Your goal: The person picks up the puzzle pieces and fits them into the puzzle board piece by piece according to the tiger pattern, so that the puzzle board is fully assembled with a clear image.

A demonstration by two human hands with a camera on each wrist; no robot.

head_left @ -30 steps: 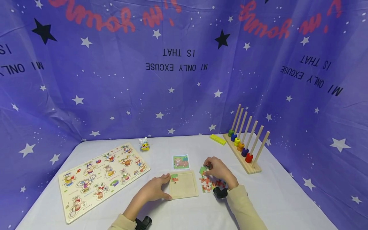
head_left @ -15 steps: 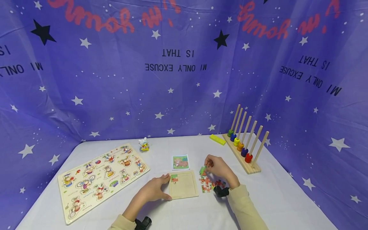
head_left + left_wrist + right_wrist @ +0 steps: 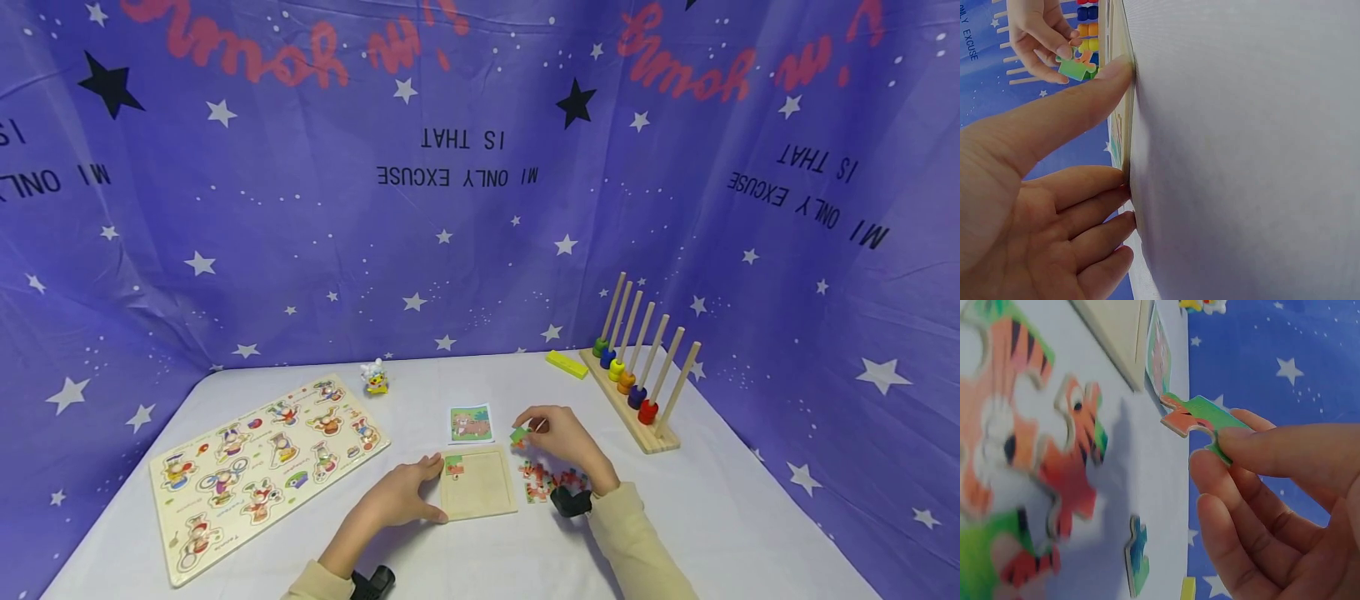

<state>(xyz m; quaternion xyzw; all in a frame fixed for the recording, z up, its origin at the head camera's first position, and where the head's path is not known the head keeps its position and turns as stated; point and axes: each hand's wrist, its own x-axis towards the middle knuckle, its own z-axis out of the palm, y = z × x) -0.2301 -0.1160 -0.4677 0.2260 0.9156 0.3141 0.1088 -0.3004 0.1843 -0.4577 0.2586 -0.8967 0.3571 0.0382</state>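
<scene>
My right hand point(image 3: 562, 435) pinches a green and orange jigsaw piece point(image 3: 519, 437) between thumb and fingers. In the right wrist view the jigsaw piece point(image 3: 1204, 415) is held above the table, tilted. Below that hand lies a cluster of orange striped jigsaw pieces point(image 3: 538, 483), partly covered by the wrist. My left hand point(image 3: 399, 497) touches the left side of a shallow wooden puzzle tray point(image 3: 480, 492), thumb at the near corner and fingers farther up. One jigsaw piece point(image 3: 454, 465) sits in the tray's upper left corner. Behind the tray lies a picture card point(image 3: 471, 425) with a brown animal.
A large wooden picture board point(image 3: 270, 467) lies at the left, with a small white and yellow figurine point(image 3: 375, 377) behind it. At the back right are a yellow block point(image 3: 567, 365) and a peg stand point(image 3: 641, 425) with coloured beads. A purple curtain point(image 3: 480, 267) rises behind the table.
My right hand has lifted the green and orange jigsaw piece from the cluster and carried it slightly left, towards the tray. The left hand has stayed at the tray.
</scene>
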